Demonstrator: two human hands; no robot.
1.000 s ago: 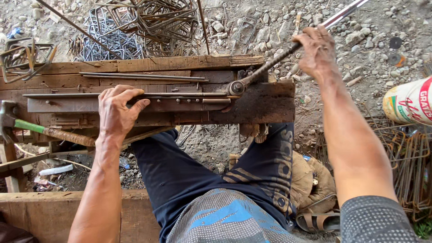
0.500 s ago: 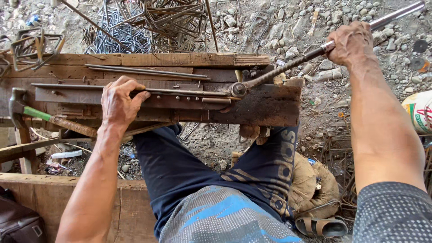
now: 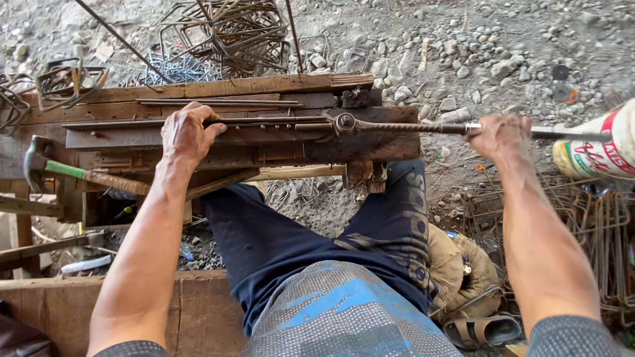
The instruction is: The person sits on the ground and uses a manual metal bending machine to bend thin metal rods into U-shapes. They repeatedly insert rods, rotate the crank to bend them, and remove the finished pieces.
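My left hand (image 3: 188, 132) presses down on a thin steel rod (image 3: 264, 120) that lies along the top of a rough wooden bending bench (image 3: 370, 145). My right hand (image 3: 499, 135) grips the long metal lever bar (image 3: 410, 127), which now runs almost level to the right from its pivot (image 3: 344, 121) on the bench. A second loose rod (image 3: 218, 102) lies further back on the plank. My legs in dark trousers sit under the bench.
A hammer with a green-taped wooden handle (image 3: 73, 170) rests at the bench's left end. Bent steel stirrups (image 3: 225, 33) are piled beyond the bench on gravel, more (image 3: 605, 225) lie at right. A white sack (image 3: 598, 149) stands far right, a sandal (image 3: 486, 328) below.
My right hand has swung the lever bar down and toward me, from pointing up-right to nearly level. My left hand stayed on the rod.
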